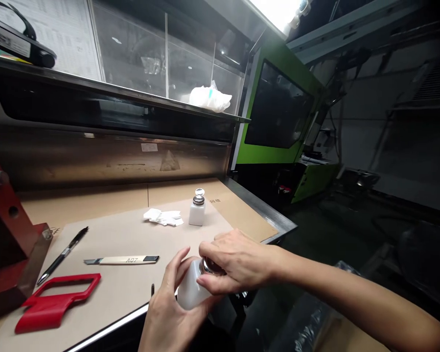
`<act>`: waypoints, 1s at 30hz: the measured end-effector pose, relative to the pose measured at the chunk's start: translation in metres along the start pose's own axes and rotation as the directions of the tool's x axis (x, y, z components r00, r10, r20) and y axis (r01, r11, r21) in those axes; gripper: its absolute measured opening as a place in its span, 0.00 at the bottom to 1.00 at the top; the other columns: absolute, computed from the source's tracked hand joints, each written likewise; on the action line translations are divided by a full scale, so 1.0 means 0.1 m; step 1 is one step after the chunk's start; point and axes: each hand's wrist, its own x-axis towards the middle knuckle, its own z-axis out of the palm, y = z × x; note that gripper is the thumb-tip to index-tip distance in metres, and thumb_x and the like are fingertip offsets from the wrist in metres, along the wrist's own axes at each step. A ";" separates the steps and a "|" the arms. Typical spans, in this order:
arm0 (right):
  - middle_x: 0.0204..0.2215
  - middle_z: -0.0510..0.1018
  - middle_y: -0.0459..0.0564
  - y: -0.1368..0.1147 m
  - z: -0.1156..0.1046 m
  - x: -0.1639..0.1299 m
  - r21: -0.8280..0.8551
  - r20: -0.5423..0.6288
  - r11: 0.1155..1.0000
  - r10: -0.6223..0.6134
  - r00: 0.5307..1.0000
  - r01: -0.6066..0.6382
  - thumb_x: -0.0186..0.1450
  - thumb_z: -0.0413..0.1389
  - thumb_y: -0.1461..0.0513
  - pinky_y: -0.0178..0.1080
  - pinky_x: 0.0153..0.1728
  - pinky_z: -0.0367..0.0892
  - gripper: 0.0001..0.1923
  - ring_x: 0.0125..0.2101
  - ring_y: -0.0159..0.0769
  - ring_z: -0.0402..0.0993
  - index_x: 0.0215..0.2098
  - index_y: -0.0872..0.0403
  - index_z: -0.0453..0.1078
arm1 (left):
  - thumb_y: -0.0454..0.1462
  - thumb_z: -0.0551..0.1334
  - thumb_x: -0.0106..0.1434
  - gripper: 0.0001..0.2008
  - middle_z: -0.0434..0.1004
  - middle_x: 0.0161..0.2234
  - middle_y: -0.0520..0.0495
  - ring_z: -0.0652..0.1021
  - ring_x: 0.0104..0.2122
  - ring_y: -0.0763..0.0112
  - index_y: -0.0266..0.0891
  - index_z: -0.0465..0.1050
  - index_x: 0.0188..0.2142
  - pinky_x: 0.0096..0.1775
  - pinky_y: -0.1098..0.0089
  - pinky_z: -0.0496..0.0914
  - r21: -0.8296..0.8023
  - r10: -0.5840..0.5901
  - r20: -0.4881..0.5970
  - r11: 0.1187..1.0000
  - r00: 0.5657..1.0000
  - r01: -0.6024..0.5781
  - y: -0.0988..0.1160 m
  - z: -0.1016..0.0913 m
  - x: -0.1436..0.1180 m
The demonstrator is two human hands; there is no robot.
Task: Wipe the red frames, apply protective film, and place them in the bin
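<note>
At the lower left of the frame a red plastic handle piece lies flat on the bench, with a black pen just above it and a utility knife marked A07 to its right. Further back, centre frame, a crumpled white wipe lies just beside a small white dispenser bottle with a metal cap. At the lower centre, over the bench edge, the left hand wraps the body of a second white bottle, while the right hand curls over its metal top, fingers pinching it.
</note>
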 end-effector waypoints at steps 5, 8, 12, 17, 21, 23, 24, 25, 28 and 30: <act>0.26 0.73 0.49 -0.12 0.14 -0.10 -0.035 0.008 0.976 -0.214 0.977 0.215 0.65 0.48 0.50 0.37 0.30 0.59 0.18 0.25 0.34 0.64 0.35 0.57 0.64 | 0.42 0.70 0.44 0.39 0.75 0.50 0.45 0.69 0.55 0.53 0.46 0.56 0.54 0.57 0.54 0.62 -0.139 -0.124 0.130 0.980 0.984 0.142 -0.13 -0.06 -0.19; 0.35 0.75 0.52 -0.18 0.06 -0.13 -0.010 0.045 0.904 -0.426 0.903 0.427 0.64 0.51 0.52 0.38 0.33 0.60 0.19 0.31 0.36 0.67 0.45 0.57 0.63 | 0.33 0.72 0.38 0.43 0.74 0.51 0.44 0.67 0.56 0.54 0.44 0.58 0.54 0.57 0.61 0.62 -0.316 -0.073 0.407 0.924 0.911 0.216 -0.18 -0.18 -0.23; 0.44 0.74 0.50 -0.25 -0.22 -0.14 -0.065 0.136 0.842 -0.525 0.840 0.536 0.61 0.55 0.58 0.41 0.35 0.60 0.19 0.36 0.38 0.67 0.49 0.55 0.63 | 0.33 0.73 0.40 0.37 0.70 0.54 0.47 0.66 0.57 0.56 0.45 0.66 0.51 0.57 0.65 0.60 -0.241 0.059 0.481 0.968 0.875 0.067 -0.03 -0.33 -0.18; 0.48 0.73 0.45 -0.34 -0.62 -0.06 -0.323 0.208 0.660 -0.650 0.731 0.679 0.68 0.47 0.67 0.42 0.42 0.59 0.13 0.45 0.34 0.65 0.47 0.48 0.65 | 0.34 0.72 0.41 0.37 0.71 0.52 0.50 0.67 0.55 0.54 0.46 0.65 0.52 0.55 0.62 0.62 -0.198 0.056 0.626 0.976 0.778 0.090 0.21 -0.40 0.02; 0.45 0.74 0.44 -0.27 -0.86 -0.05 -0.461 0.192 0.623 -0.625 0.756 0.632 0.70 0.42 0.67 0.42 0.47 0.57 0.15 0.46 0.34 0.65 0.48 0.47 0.64 | 0.39 0.73 0.43 0.37 0.73 0.50 0.47 0.68 0.55 0.51 0.46 0.63 0.52 0.55 0.58 0.61 -0.321 0.100 0.632 0.936 0.769 0.142 0.09 -0.44 0.11; 0.44 0.75 0.46 -0.11 -0.91 -0.10 -0.471 0.130 0.695 -0.554 0.822 0.543 0.70 0.44 0.66 0.42 0.52 0.55 0.13 0.48 0.33 0.65 0.49 0.50 0.63 | 0.40 0.73 0.42 0.38 0.71 0.52 0.45 0.66 0.56 0.53 0.46 0.61 0.52 0.57 0.58 0.60 -0.332 0.083 0.573 0.933 0.815 0.139 -0.02 -0.47 0.14; 0.45 0.75 0.47 0.00 -0.91 -0.14 -0.473 0.067 0.738 -0.514 0.855 0.481 0.69 0.45 0.66 0.43 0.53 0.54 0.13 0.49 0.33 0.66 0.50 0.51 0.63 | 0.41 0.73 0.42 0.39 0.69 0.54 0.44 0.65 0.57 0.54 0.46 0.59 0.52 0.58 0.59 0.59 -0.307 0.060 0.542 0.942 0.838 0.132 -0.06 -0.48 0.16; 0.45 0.75 0.48 0.13 -0.88 -0.19 -0.473 -0.012 0.779 -0.474 0.881 0.412 0.68 0.46 0.65 0.43 0.54 0.54 0.12 0.49 0.33 0.66 0.50 0.52 0.63 | 0.41 0.73 0.43 0.39 0.66 0.56 0.44 0.63 0.59 0.56 0.46 0.58 0.53 0.59 0.61 0.57 -0.277 0.039 0.505 0.953 0.862 0.119 -0.09 -0.50 0.19; 0.44 0.76 0.49 0.57 -0.64 -0.33 -0.429 -0.278 0.886 -0.313 0.908 0.174 0.64 0.51 0.64 0.44 0.53 0.56 0.12 0.47 0.35 0.69 0.47 0.54 0.65 | 0.43 0.71 0.47 0.37 0.61 0.59 0.43 0.61 0.60 0.60 0.46 0.57 0.54 0.60 0.64 0.56 -0.180 0.011 0.415 0.981 0.910 0.070 -0.07 -0.52 0.34; 0.40 0.77 0.52 0.85 -0.33 -0.39 -0.326 -0.362 0.945 -0.082 0.929 -0.043 0.61 0.55 0.62 0.44 0.46 0.60 0.13 0.44 0.40 0.70 0.44 0.55 0.67 | 0.46 0.68 0.49 0.36 0.64 0.58 0.42 0.64 0.58 0.59 0.45 0.56 0.54 0.59 0.62 0.59 -0.106 0.025 0.359 0.994 0.933 0.014 -0.05 -0.51 0.50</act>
